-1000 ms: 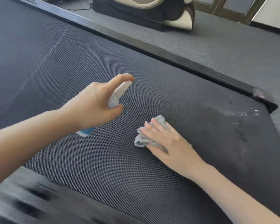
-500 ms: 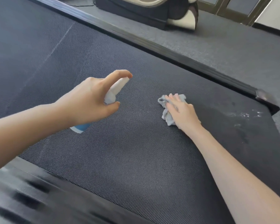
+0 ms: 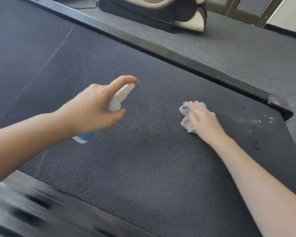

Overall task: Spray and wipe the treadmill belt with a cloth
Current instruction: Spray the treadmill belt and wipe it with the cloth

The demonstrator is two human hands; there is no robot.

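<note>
The dark woven treadmill belt [image 3: 143,168] fills most of the view. My left hand [image 3: 92,108] holds a small white spray bottle [image 3: 117,100] with a blue base above the belt's middle, index finger on its top. My right hand [image 3: 203,120] presses a crumpled grey cloth [image 3: 186,117] flat on the belt, to the right of the bottle and near the far side rail. The fingers and cloth are motion-blurred. Wet droplets [image 3: 261,121] glisten on the belt's right end.
A black side rail [image 3: 161,48] runs along the belt's far edge, with grey carpet [image 3: 246,57] beyond. A black and cream machine [image 3: 152,12] stands on the carpet at the top. The near side rail [image 3: 32,211] lies at the bottom left, blurred.
My right hand has slid the cloth away from me and to the right, toward the far rail. My left hand with the bottle has stayed nearly in place.
</note>
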